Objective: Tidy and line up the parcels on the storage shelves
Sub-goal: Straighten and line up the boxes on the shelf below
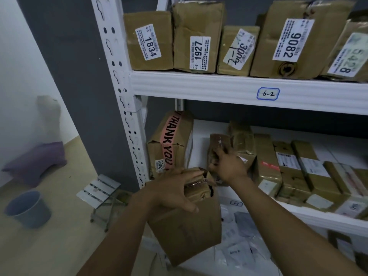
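My left hand (175,191) grips the torn top of a brown cardboard parcel (189,230), holding it in the air in front of the lower shelf (310,213). My right hand (227,166) holds a small dark-taped parcel (220,143) standing on that shelf, fingers curled round its side. To the left stands a parcel with pink "THANK YOU" tape (169,144). A row of brown parcels (294,170) lies to the right. The upper shelf (219,86), tagged 6-2, carries numbered parcels such as 1834 (148,40) and 9082 (294,38).
The white shelf upright (119,86) stands just left of my hands. On the floor to the left are a folding step stool (99,191), a blue bucket (27,209) and a purple cushion (37,163). White mail bags (243,250) lie on the bottom level.
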A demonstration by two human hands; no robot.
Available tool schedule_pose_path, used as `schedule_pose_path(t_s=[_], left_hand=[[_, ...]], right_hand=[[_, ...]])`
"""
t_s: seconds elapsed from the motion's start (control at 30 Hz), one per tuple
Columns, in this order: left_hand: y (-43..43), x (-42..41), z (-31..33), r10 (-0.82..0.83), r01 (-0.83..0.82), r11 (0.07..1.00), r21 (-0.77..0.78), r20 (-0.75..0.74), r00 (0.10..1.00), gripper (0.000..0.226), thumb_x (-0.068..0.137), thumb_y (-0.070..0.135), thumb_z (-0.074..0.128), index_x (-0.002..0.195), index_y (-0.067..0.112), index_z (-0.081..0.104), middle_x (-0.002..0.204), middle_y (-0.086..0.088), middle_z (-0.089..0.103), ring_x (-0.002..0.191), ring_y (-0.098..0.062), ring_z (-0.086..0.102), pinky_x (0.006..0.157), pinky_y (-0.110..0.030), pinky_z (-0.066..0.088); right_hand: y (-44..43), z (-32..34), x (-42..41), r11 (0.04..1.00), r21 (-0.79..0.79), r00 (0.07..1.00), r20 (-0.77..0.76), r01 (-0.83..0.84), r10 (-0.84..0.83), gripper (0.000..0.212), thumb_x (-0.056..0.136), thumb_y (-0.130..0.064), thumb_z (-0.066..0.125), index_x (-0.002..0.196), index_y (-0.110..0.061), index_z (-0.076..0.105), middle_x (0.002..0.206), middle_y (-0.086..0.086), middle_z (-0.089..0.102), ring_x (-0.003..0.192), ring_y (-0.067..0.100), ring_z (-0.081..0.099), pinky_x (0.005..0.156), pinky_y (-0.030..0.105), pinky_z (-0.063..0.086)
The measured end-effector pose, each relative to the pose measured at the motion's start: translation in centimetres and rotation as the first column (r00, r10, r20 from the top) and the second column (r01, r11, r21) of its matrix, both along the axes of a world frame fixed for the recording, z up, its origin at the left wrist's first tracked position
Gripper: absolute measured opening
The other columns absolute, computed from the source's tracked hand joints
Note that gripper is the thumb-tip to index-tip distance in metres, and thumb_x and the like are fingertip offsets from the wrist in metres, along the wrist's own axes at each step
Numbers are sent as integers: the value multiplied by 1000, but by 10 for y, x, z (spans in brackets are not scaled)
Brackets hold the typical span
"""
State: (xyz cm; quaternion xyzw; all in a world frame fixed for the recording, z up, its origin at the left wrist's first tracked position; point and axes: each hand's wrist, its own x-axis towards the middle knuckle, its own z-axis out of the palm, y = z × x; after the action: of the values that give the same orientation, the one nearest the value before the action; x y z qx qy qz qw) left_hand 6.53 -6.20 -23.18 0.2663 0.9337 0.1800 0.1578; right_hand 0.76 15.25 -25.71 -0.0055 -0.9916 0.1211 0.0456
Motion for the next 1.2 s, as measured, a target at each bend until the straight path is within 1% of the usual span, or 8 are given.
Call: schedule_pose_path(t_s=[0.07, 0.2, 0.43, 0.53, 0.7, 0.93, 1.07, 1.2], left_hand=[[0, -4, 0, -14, 14, 1000, 23, 9, 1000, 105, 66, 58, 76, 145, 55, 8, 153, 9, 14, 140, -20, 16, 112, -40, 22], [4, -10, 6, -44, 41, 997, 69, 39, 998, 103, 68, 51, 78, 147, 53, 11, 151, 11, 17, 137, -17, 21, 104, -30, 25], [5, -19, 6, -65, 58, 995, 82, 79, 995, 104, 63, 55, 78, 144, 58, 12, 144, 10, 24, 133, -16, 28, 107, -35, 32], [7, -20, 6, -70, 64, 995, 76, 76, 995, 104, 60, 58, 77, 142, 61, 12, 145, 8, 24, 134, -16, 28, 108, -36, 31], [10, -18, 7, -49, 42, 995, 92, 78, 996, 105, 54, 64, 73, 139, 64, 12, 144, 9, 26, 134, -16, 29, 110, -40, 33], [15, -9, 10, -21, 11, 989, 146, 69, 997, 103, 59, 59, 76, 140, 63, 13, 144, 9, 26, 134, -15, 29, 108, -37, 33], [16, 1, 9, 11, -21, 980, 200, 49, 999, 102, 62, 55, 77, 143, 58, 15, 144, 9, 27, 133, -14, 29, 103, -32, 32], [11, 17, 10, 79, -88, 950, 300, 41, 996, 103, 56, 58, 76, 141, 61, 17, 148, 12, 23, 135, -14, 27, 109, -38, 31]], right_hand=[[2, 1, 1, 998, 48, 999, -14, 49, -48, 64, 91, -39, 54, 149, -29, 29, 149, 15, 25, 104, 36, 55, 72, 36, 45], [8, 1, 8, 989, 112, 995, -23, 95, -93, 60, 93, -42, 52, 147, -29, 31, 139, 17, 35, 103, 35, 55, 70, 33, 38], [23, 0, 17, 987, 87, 991, -13, 136, -135, 53, 95, -40, 50, 144, -30, 35, 141, 16, 36, 100, 35, 59, 76, 37, 48], [31, -2, 21, 982, 82, 986, -15, 169, -168, 49, 95, -42, 49, 141, -29, 38, 137, 15, 39, 100, 33, 58, 73, 35, 46], [43, -2, 28, 978, 102, 983, -18, 181, -180, 52, 94, -46, 49, 142, -30, 37, 136, 15, 39, 99, 33, 59, 77, 38, 50], [58, -2, 34, 970, 139, 980, -30, 200, -198, 53, 95, -45, 47, 144, -31, 34, 137, 16, 38, 97, 34, 60, 75, 38, 50], [66, 3, 36, 974, 185, 990, 34, 127, -136, 57, 98, -51, 41, 149, -33, 23, 145, 15, 31, 107, 33, 58, 80, 41, 51], [64, 12, 51, 979, 175, 991, 56, 106, -118, 68, 95, -59, 40, 152, -32, 16, 153, 14, 23, 123, 40, 46, 89, 45, 48]])
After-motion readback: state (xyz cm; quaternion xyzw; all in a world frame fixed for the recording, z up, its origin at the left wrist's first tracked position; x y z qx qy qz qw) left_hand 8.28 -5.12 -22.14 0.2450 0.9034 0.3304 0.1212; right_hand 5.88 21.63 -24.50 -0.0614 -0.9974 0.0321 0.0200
